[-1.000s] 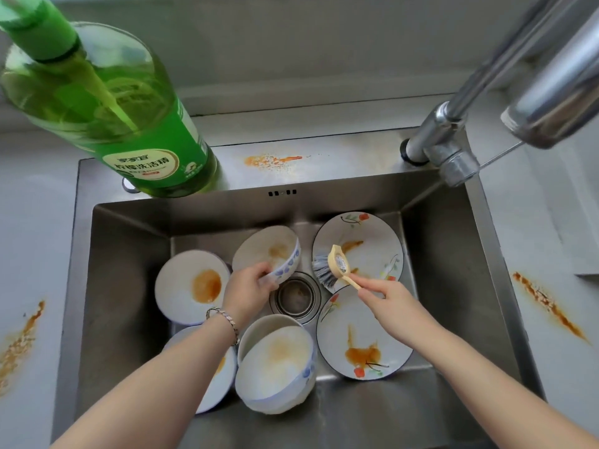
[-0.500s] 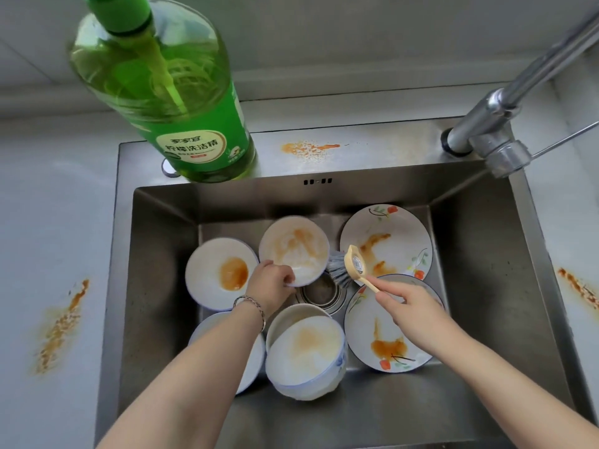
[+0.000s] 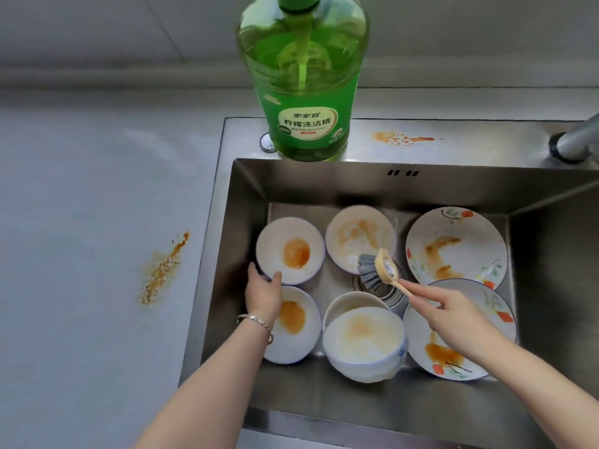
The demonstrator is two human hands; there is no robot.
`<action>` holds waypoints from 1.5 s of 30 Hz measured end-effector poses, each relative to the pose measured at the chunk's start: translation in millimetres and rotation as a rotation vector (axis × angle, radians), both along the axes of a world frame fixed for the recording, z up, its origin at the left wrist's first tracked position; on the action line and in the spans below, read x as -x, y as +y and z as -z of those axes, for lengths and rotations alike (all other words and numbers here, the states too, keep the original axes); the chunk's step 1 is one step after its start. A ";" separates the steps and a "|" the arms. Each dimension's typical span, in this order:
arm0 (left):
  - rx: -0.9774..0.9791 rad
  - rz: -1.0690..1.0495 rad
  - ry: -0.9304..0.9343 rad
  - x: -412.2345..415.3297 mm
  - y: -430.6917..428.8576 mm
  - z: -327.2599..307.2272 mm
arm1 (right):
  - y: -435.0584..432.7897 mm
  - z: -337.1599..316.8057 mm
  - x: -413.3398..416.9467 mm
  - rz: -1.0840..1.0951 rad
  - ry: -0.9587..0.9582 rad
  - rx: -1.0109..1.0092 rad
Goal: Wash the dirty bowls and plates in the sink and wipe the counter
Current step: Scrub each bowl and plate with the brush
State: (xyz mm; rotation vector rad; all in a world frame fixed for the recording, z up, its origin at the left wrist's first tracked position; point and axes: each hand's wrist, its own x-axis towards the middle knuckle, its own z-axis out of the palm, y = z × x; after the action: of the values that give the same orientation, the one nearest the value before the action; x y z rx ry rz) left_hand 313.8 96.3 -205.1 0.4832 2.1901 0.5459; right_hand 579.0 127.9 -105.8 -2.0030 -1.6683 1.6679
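Several dirty white bowls and two flowered plates lie in the steel sink [image 3: 551, 286]. My left hand [image 3: 262, 291] grips the near rim of the back-left bowl [image 3: 290, 249], which has an orange sauce spot. My right hand [image 3: 453, 314] holds the wooden handle of a dish brush [image 3: 377, 268]; its grey bristles touch the smeared back-middle bowl [image 3: 356, 234] above the drain. A front-left bowl [image 3: 296, 328], a deep front bowl [image 3: 363, 341], the back plate [image 3: 457, 244] and the front plate [image 3: 453, 354] all carry sauce stains.
A green dish soap bottle [image 3: 306, 92] stands on the sink's back ledge. An orange spill [image 3: 402, 137] marks that ledge, and another spill [image 3: 163, 270] lies on the grey counter to the left. The faucet base [image 3: 573, 145] is at the back right.
My left hand let go of the back-middle bowl and moved left onto the back-left bowl's rim. The brush head came down onto the back-middle bowl. The camera view swung left.
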 end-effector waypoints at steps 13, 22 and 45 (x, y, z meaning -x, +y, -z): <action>-0.152 -0.178 -0.107 7.3 11.2 19.6 | 7.4 -3.9 1.6 0.003 0.003 0.009; -0.270 0.119 -0.020 -7.8 -6.0 -76.6 | -5.2 -45.3 7.1 0.218 0.224 -0.195; -0.397 0.198 -0.942 -139.3 -97.6 -185.8 | -85.1 -128.9 -104.8 0.310 0.194 -0.327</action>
State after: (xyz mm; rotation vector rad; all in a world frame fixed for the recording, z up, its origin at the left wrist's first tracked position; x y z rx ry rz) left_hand 453.1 -1.3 -19.3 0.5019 1.1285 0.8821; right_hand 683.8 42.7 23.1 -1.7719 -1.3754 1.3366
